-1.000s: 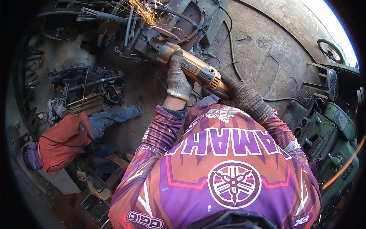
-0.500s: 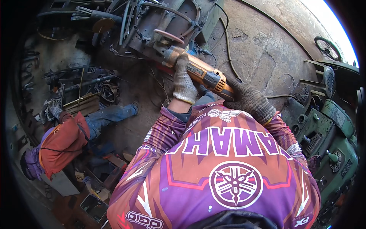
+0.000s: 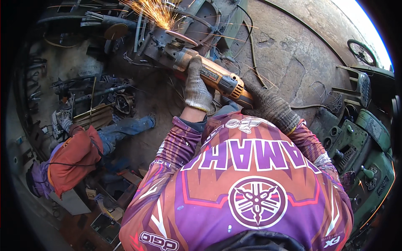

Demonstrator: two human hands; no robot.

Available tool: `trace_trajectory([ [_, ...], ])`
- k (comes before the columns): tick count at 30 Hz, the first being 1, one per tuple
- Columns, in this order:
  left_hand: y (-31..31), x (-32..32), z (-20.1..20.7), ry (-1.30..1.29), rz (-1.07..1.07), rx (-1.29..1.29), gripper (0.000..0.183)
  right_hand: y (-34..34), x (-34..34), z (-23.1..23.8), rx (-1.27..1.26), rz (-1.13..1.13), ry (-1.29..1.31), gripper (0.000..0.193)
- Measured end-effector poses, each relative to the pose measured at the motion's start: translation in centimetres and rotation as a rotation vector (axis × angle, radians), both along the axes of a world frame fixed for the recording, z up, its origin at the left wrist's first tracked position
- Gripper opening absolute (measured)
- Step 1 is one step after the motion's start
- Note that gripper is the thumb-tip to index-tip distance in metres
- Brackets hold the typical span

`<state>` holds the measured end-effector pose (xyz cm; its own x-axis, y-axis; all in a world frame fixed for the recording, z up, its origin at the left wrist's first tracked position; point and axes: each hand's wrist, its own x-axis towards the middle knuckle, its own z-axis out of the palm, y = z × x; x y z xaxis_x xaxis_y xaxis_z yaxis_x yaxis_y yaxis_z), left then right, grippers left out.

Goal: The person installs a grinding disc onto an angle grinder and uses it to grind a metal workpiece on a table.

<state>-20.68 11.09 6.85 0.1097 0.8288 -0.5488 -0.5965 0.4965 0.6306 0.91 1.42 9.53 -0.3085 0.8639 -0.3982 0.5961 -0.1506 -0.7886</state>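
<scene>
I hold a yellow-orange angle grinder (image 3: 214,76) with both gloved hands. My left hand (image 3: 196,85) is closed around its front, just behind the gear head. Around the rear of the body my right hand (image 3: 272,105) is wrapped, its fingers partly hidden. The thin reddish disc (image 3: 182,38) meets a metal workpiece (image 3: 200,20) with a curved bar, on the metal bench. Bright sparks (image 3: 158,14) fan away from the contact, up and to the left. The exact contact point is hard to make out behind the disc.
At left a person in an orange top (image 3: 77,157) bends over metal parts. A green machine (image 3: 362,167) stands at right. A cable (image 3: 252,54) crosses the concrete floor, near a loose wire coil (image 3: 324,94). A round disc (image 3: 116,31) and rods lie at upper left.
The grinder and my left hand have shifted slightly left, the disc's near side dropping a little toward the workpiece. Sparks now fly where none showed before.
</scene>
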Motion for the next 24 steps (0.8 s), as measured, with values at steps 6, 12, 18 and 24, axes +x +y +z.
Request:
trace_trajectory([
  [6, 0.3, 0.2, -0.3, 0.061, 0.002, 0.04, 0.069, 0.3, 0.1, -0.3, -0.014, -0.015, -0.022, 0.092],
  [12, -0.5, 0.1, -0.3, 0.046, 0.004, 0.028, 0.076, 0.6, 0.4, 0.8, -0.086, 0.027, -0.057, 0.092],
  [18, -1.1, 0.2, -0.4, -0.006, 0.011, 0.04, 0.076, 1.0, 0.8, 1.3, -0.097, 0.046, -0.12, 0.089],
  [24, -0.7, 0.0, -0.8, 0.032, 0.005, 0.035, 0.075, 1.6, 0.8, 1.6, -0.132, 0.06, -0.099, 0.089],
])
